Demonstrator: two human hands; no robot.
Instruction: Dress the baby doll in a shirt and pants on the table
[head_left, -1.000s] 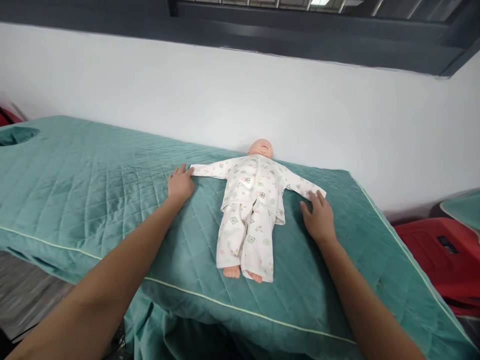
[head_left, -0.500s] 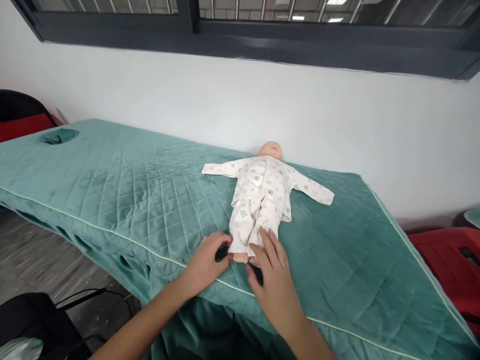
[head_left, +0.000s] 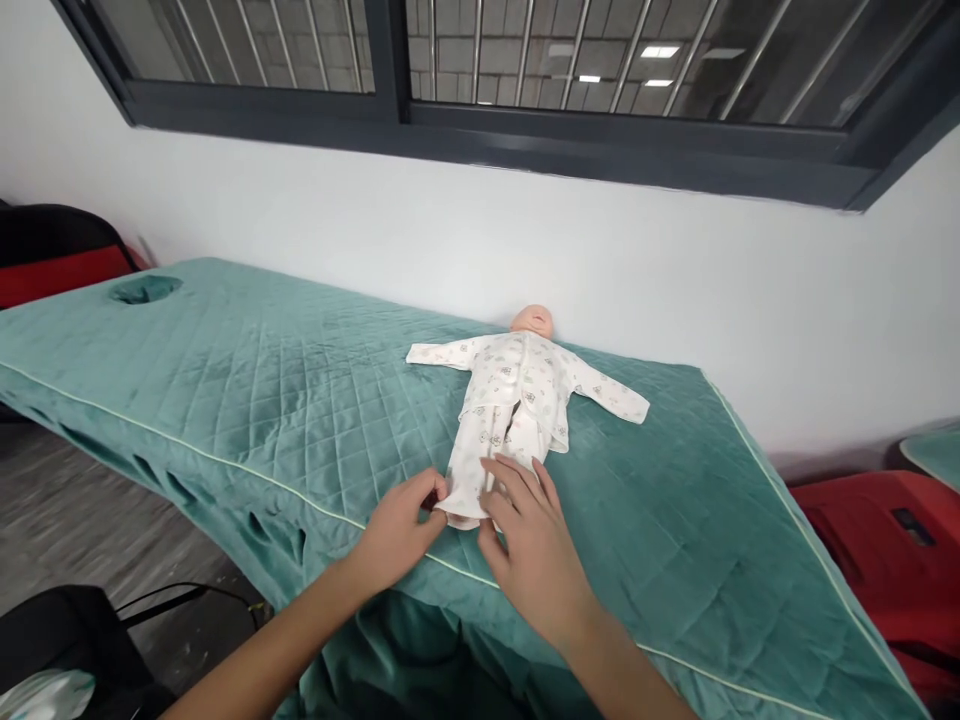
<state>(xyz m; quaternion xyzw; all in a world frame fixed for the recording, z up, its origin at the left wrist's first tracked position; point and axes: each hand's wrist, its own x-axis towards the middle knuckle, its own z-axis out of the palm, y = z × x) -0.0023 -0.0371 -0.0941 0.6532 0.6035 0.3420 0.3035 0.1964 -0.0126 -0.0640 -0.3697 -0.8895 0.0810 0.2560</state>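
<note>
Doll point(head_left: 523, 372) in white pyjamas lies face up on green quilted bed point(head_left: 247, 400), head against wall point(head_left: 600, 260). Left hand point(head_left: 397, 535) pinches hem of trousers point(head_left: 472, 462). Right hand point(head_left: 536, 555) lies flat, fingers spread, on other leg. Hands close together.

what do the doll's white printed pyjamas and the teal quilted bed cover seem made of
The white printed pyjamas look like soft matte cotton knit, lying limp and creased. The teal quilted bed cover seems velvety padded fabric: stitched diamonds, faint sheen.
</note>
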